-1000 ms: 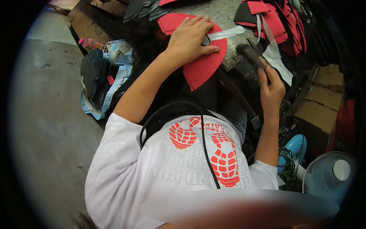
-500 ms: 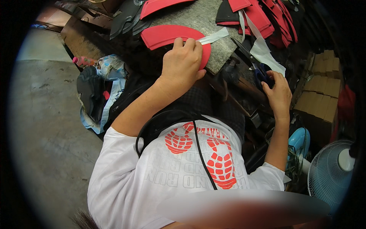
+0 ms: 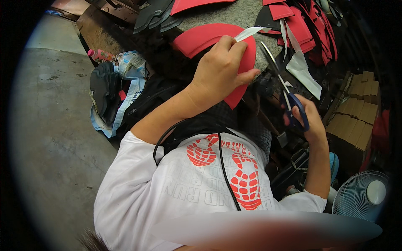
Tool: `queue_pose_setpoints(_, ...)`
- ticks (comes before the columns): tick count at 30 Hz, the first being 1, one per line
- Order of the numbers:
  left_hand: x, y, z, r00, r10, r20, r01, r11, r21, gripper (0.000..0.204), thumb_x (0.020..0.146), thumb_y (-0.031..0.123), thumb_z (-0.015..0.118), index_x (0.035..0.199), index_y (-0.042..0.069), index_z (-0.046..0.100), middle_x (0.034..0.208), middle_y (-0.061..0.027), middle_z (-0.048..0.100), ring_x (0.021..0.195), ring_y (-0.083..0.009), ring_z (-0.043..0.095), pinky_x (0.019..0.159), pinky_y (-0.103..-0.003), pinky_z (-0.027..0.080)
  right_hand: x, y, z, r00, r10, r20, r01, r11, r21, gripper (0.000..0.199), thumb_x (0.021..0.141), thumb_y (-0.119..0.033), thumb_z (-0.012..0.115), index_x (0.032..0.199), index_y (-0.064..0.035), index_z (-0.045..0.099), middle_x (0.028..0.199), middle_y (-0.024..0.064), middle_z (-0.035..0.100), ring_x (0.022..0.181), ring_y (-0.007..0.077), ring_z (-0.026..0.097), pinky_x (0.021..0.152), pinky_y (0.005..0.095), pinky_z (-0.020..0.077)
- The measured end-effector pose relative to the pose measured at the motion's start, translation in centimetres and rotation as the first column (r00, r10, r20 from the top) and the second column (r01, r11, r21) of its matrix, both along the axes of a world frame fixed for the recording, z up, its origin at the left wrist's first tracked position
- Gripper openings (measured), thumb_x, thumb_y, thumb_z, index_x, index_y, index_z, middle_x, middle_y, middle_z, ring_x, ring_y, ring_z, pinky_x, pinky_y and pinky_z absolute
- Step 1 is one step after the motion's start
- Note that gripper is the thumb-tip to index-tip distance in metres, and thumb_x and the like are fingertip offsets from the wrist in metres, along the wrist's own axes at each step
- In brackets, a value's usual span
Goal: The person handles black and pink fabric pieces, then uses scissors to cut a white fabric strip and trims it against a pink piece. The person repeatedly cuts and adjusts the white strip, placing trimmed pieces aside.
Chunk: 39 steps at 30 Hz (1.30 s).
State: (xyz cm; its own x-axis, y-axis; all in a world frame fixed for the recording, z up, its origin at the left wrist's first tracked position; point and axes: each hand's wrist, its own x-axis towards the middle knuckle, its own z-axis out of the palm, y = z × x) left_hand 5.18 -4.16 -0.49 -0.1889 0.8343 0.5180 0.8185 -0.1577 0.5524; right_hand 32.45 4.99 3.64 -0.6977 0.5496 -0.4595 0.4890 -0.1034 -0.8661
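My left hand [image 3: 220, 71] grips a curved red foam piece [image 3: 201, 39] at the near edge of a grey work surface [image 3: 226, 14], fingers folded over its rim. A white strip [image 3: 250, 32] sticks out from under the fingertips. My right hand [image 3: 310, 121] holds blue-handled scissors [image 3: 284, 90], their blades pointing up toward the red piece, tips just right of it.
More red and dark cut pieces [image 3: 301, 25] lie piled at the top right, dark grey ones [image 3: 155, 16] at the top left. Cardboard boxes [image 3: 356, 113] and a white fan [image 3: 364, 194] stand at the right. A bag with dark items [image 3: 113, 92] sits on the concrete floor [image 3: 50, 125].
My left hand has slid along the red piece toward its right end. My right hand has lifted the scissors up, with the blades now pointing at the piece.
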Motion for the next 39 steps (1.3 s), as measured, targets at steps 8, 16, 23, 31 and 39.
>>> queue_pose_setpoints(8,1.0,-0.5,-0.3,0.984,-0.168,-0.054,0.171,0.984,0.049,0.061,0.066,0.023,0.088,0.117,0.001,0.062,0.107,-0.0158,0.062,0.093,-0.0323,0.065,0.08,-0.038,0.056,-2.4,-0.9,0.2,0.996,-0.086,-0.005,0.086,0.996,0.021,0.066,0.092,-0.066,0.058,0.107,-0.0009,0.063,0.068,0.0034,0.063,0.062,0.0088,0.058,0.057,0.0202,0.0375)
queue_pose_setpoints(16,1.1,-0.3,-0.8,0.981,-0.188,-0.051,0.192,0.979,0.07,0.06,0.065,0.02,0.087,0.117,0.002,0.062,0.105,-0.0152,0.062,0.094,-0.0317,0.065,0.08,-0.038,0.056,-2.4,-1.7,-0.7,0.987,-0.159,-0.032,0.159,0.987,0.009,0.062,0.094,-0.062,0.059,0.102,-0.0003,0.062,0.063,0.0037,0.059,0.055,0.0097,0.055,0.053,0.022,0.0393)
queue_pose_setpoints(23,1.1,-0.2,-1.0,0.981,-0.189,-0.052,0.193,0.978,0.076,0.06,0.065,0.019,0.087,0.117,0.001,0.062,0.105,-0.0151,0.062,0.094,-0.032,0.065,0.081,-0.038,0.056,-2.3,-1.9,-1.0,0.973,-0.223,-0.066,0.222,0.975,-0.022,0.058,0.096,-0.058,0.059,0.099,0.0,0.061,0.062,0.0035,0.057,0.051,0.0101,0.053,0.05,0.0224,0.0395)
queue_pose_setpoints(31,-1.7,-0.2,1.2,0.985,-0.132,0.108,0.099,0.957,0.272,0.038,0.081,0.013,0.072,0.115,0.001,0.061,0.098,-0.0156,0.065,0.084,-0.028,0.067,0.076,-0.035,0.056,-1.2,0.0,-1.2,0.963,-0.264,-0.053,0.268,0.958,0.105,0.042,0.097,-0.043,0.065,0.095,-0.0015,0.062,0.066,-0.0001,0.056,0.05,0.0075,0.051,0.047,0.0223,0.039)
queue_pose_setpoints(39,-10.4,-1.8,0.7,-0.682,-0.306,0.664,0.43,0.566,0.703,0.054,0.1,0.034,0.037,0.12,-0.013,0.054,0.092,-0.0301,0.059,0.07,-0.0308,0.068,0.056,-0.03,0.059,-0.2,3.8,-3.7,0.918,-0.287,0.273,0.001,0.692,0.722,0.034,0.082,-0.036,0.08,0.096,-0.0066,0.072,0.063,0.003,0.062,0.057,0.012,0.06,0.058,0.0301,0.0442)
